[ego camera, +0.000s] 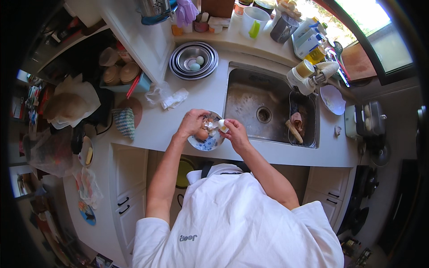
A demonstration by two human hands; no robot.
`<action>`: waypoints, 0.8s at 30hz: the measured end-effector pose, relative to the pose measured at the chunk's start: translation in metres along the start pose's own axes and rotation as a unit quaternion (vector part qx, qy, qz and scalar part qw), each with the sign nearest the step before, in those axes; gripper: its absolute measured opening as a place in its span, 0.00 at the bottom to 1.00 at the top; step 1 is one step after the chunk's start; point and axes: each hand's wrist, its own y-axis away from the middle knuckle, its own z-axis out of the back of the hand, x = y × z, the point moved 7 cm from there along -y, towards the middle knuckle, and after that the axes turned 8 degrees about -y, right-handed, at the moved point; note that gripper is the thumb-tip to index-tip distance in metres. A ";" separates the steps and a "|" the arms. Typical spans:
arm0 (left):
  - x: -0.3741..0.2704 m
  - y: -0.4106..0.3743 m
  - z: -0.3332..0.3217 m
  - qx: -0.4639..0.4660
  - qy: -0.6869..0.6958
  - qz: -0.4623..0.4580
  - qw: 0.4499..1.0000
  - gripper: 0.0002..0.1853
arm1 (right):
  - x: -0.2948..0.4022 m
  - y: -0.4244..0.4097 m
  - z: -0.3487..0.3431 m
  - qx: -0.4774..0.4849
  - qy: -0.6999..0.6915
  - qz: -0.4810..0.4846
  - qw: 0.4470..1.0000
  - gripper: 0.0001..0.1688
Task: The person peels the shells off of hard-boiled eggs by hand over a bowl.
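A blue-flowered bowl (205, 144) stands at the counter's front edge, left of the sink. In it lie a brown egg (201, 134) and broken eggshell pieces (210, 125). My right hand (235, 132) holds a peeled white egg (223, 125) between thumb and fingers over the bowl's right rim; a little yellow shows on it. My left hand (194, 122) is bent over the bowl's upper left side, its fingertips near the shells; whether it holds a bit of shell cannot be told.
Nested steel bowls (172, 63) with two pale eggs stand behind. A crumpled white tissue (175, 98) and a clear plastic bag (157, 93) lie on the counter. To the right are a steel sink (246, 100) with a wire rack (290, 114), and a white bowl (332, 99).
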 end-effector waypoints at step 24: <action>-0.023 0.065 -0.009 -0.122 -0.217 0.021 0.968 0.19 | 0.027 0.001 -0.056 0.081 0.532 0.332 0.775 0.18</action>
